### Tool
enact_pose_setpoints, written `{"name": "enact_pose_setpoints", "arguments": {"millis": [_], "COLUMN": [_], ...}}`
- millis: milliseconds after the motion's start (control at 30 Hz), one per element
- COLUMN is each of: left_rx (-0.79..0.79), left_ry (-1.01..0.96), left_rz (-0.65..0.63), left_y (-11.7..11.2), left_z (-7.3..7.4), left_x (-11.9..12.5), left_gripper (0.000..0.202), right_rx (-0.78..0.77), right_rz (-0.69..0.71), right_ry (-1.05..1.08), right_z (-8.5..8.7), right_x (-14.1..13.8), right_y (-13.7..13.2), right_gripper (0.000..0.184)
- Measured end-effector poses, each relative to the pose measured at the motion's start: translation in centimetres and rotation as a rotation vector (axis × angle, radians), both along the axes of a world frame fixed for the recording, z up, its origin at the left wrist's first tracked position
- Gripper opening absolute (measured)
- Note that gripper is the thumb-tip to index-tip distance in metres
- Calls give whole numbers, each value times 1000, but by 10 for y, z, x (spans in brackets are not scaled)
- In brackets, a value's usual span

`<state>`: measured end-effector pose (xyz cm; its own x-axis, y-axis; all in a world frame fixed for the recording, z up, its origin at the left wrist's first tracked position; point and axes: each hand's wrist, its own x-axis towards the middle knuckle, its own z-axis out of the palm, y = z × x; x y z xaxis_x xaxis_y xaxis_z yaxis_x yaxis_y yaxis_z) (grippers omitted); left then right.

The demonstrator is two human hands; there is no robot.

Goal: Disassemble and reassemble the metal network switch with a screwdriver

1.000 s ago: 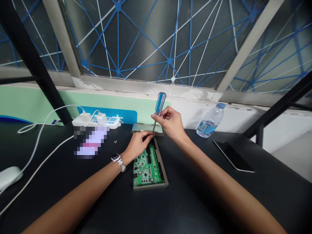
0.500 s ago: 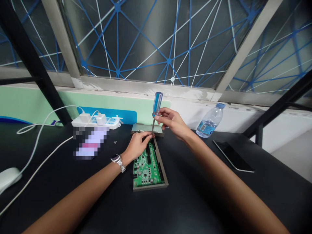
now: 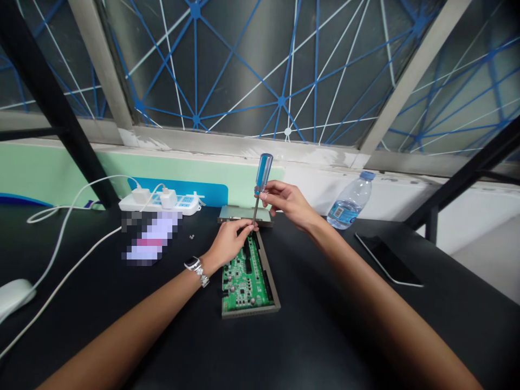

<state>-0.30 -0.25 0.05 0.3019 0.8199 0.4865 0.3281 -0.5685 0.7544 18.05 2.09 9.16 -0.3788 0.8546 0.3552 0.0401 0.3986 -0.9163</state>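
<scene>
1. The screwdriver [image 3: 262, 173] stands nearly upright over the far end of the board [image 3: 246, 279], blue handle up and tip down at the board's far right corner. Held like that, its force would go straight down the shaft.
2. The right hand [image 3: 286, 203] holds the handle's lower end in its fingertips, a light grip that looks suited to turning.
3. The left hand [image 3: 229, 241] rests on the board's far end, fingers drawn in narrow around the tip, seemingly to steady it. Whether they pinch the shaft or something beneath it, I cannot tell.
4. The board sits in a shallow frame [image 3: 276, 295], lengthwise in the middle of the tabletop [image 3: 317, 336], closer to the far edge than the near one. A grey plate [image 3: 233, 215] lies just beyond it.
5. Two small screws [image 3: 192, 236] lie loose to the left, near the board but apart from it.
6. Along the far edge there is a power strip [image 3: 160, 201] to the left and a bottle [image 3: 350, 201] to the right. The bottle is upright, near the right elbow's path.
7. A phone [image 3: 388, 260] lies flat toward the right edge, and a mouse [image 3: 14, 295] sits at the left edge.
8. The near half of the tabletop gives both forearms plenty of room.
</scene>
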Motion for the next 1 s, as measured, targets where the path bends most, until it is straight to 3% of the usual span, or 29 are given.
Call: {"name": "enact_pose_setpoints", "arguments": {"millis": [400,1000], "left_rx": [10,1], "left_ry": [30,52], "left_rz": [-27,-62], "left_y": [2,-2], "left_z": [-2,1], "left_x": [-1,2], "left_gripper": [28,29], "right_rx": [-19,4], "right_rz": [98,101], "right_ry": [58,68], "right_z": [-2,-3], "right_x": [0,0], "right_y": [4,8], "right_gripper": [29,28]}}
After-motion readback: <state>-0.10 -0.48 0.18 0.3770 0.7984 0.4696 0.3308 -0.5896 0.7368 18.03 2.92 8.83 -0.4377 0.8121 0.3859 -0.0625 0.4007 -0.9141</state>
